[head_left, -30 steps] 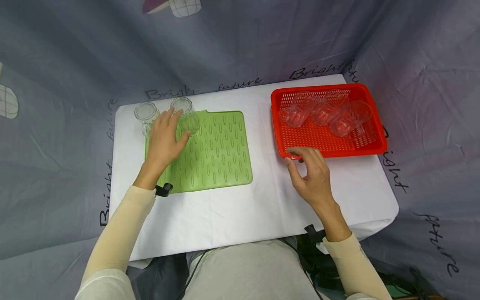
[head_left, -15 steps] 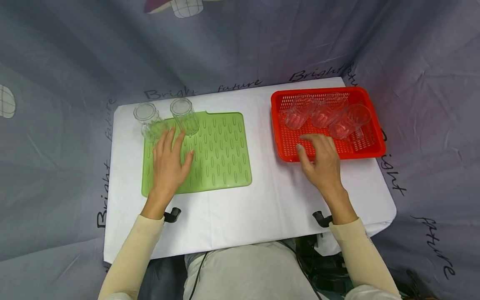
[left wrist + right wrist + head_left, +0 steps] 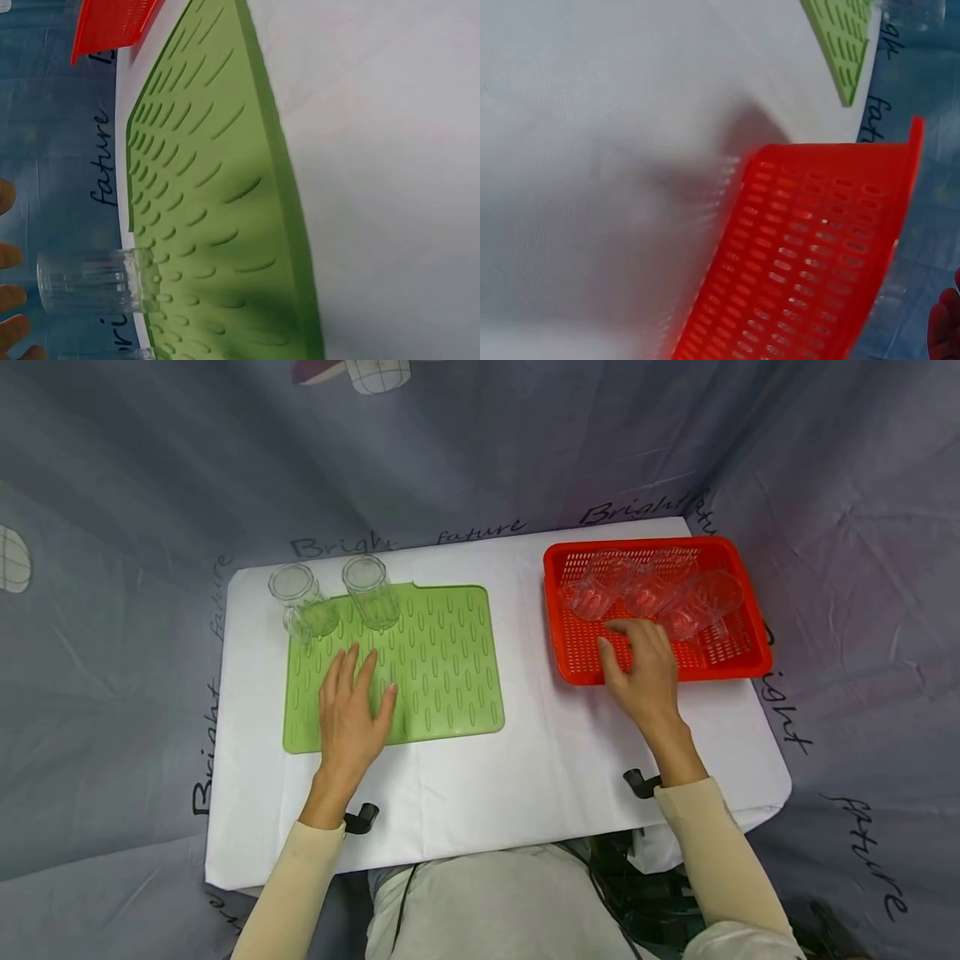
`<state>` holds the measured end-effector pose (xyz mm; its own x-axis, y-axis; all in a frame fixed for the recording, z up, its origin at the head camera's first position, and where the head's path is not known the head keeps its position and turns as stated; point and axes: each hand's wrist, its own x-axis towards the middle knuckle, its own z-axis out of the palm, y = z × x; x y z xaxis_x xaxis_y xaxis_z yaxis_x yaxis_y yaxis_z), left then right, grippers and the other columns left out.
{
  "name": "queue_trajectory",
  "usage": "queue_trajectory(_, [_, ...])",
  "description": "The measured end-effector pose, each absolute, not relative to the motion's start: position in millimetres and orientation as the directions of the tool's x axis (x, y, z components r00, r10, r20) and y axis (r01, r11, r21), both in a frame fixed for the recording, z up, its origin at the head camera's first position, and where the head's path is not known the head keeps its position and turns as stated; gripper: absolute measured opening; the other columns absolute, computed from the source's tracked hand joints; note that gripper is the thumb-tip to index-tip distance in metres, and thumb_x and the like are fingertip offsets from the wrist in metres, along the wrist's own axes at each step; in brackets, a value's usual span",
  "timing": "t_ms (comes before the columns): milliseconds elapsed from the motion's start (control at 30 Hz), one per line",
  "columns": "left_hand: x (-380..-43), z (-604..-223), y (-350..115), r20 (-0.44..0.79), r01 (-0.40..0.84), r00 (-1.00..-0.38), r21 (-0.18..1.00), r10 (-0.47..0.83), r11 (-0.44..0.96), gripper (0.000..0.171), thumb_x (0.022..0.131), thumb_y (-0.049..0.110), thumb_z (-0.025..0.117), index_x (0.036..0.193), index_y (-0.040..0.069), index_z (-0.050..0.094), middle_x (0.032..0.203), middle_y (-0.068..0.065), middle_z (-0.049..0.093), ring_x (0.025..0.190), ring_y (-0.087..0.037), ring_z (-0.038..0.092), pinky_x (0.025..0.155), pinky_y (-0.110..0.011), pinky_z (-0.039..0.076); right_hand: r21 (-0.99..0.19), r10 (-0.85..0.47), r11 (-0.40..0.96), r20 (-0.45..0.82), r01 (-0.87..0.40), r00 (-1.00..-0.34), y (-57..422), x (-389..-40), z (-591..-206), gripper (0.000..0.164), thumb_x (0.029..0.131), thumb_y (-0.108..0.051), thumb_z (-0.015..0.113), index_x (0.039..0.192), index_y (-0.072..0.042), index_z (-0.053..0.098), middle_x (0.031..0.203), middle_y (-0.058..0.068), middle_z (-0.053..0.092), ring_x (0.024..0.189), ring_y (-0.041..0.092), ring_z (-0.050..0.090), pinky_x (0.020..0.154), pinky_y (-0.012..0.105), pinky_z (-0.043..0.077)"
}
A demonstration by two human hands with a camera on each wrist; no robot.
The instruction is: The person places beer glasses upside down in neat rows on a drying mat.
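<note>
My left hand (image 3: 351, 718), fingers spread, hovers over the front left of a green ribbed drying mat (image 3: 450, 677) and holds nothing. In the head view, a clear glass mug (image 3: 315, 617) with a handle stands at the mat's far left corner, and a second clear glass (image 3: 375, 602) stands just right of it. My right hand (image 3: 647, 672) reaches over the front rim of a red perforated basket (image 3: 570, 672), thumb and fingers bent with a gap between them. Three clear glass mugs (image 3: 592, 597) lie on their sides in it, the rightmost glass mug (image 3: 697, 610) just past my fingertips.
A white cloth (image 3: 525, 760) covers the table beneath mat and basket. Grey curtains (image 3: 480, 452) with printed lettering hang behind and at both sides. Dark cables (image 3: 600, 885) run below the table's front edge, near my lap.
My left hand has drawn back from the two standing glasses toward the mat's front. My right hand has moved from beside the basket's front rim to over its inside.
</note>
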<state>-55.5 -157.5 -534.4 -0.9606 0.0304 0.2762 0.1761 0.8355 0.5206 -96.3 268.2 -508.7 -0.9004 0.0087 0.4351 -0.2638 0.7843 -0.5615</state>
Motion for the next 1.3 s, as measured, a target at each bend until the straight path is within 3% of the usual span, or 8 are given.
queue_trajectory(333, [-43, -538, -149, 0.232, 0.170, -0.972, 0.547, 0.047, 0.819, 0.059, 0.106, 0.033, 0.065, 0.157, 0.007, 0.053, 0.173, -0.020, 0.038, 0.163, -0.044, 0.030, 0.127, -0.068, 0.029, -0.566, -0.011, 0.788, 0.381, -0.242, -0.924, 271, -114, -521, 0.028, 0.103, -0.015, 0.070, 0.126, 0.001, 0.070, 0.122, 0.023, 0.072, 0.106, 0.040, 0.058, 0.091, 0.048, 0.046])
queue_trajectory(633, [-39, -539, -156, 0.226, 0.133, -0.974, 0.564, 0.003, 0.815, 0.056, 0.106, 0.031, 0.066, 0.155, 0.007, 0.056, 0.173, -0.020, 0.039, 0.164, -0.043, 0.028, 0.128, -0.067, 0.027, -0.526, -0.028, 0.829, 0.304, -0.192, -0.952, 274, -129, -520, 0.038, 0.104, -0.018, 0.067, 0.138, 0.000, 0.066, 0.138, 0.023, 0.067, 0.125, 0.042, 0.058, 0.109, 0.056, 0.048])
queue_trajectory(900, [-33, -539, -157, 0.205, 0.115, -0.979, 0.572, -0.006, 0.812, 0.054, 0.107, 0.031, 0.065, 0.156, 0.009, 0.056, 0.173, -0.019, 0.039, 0.164, -0.042, 0.028, 0.129, -0.067, 0.026, -0.509, -0.005, 0.844, 0.312, -0.172, -0.950, 278, -154, -517, 0.034, 0.105, -0.013, 0.064, 0.136, 0.002, 0.066, 0.142, 0.025, 0.064, 0.132, 0.045, 0.050, 0.112, 0.059, 0.043])
queue_trajectory(1300, [-26, -541, -161, 0.203, 0.098, -0.979, 0.572, -0.025, 0.814, 0.052, 0.106, 0.029, 0.065, 0.154, 0.008, 0.059, 0.171, -0.021, 0.041, 0.161, -0.046, 0.032, 0.128, -0.068, 0.028, -0.460, 0.014, 0.880, 0.274, -0.119, -0.962, 284, -176, -520, 0.036, 0.106, -0.015, 0.064, 0.139, -0.002, 0.065, 0.145, 0.023, 0.063, 0.135, 0.044, 0.050, 0.115, 0.058, 0.043])
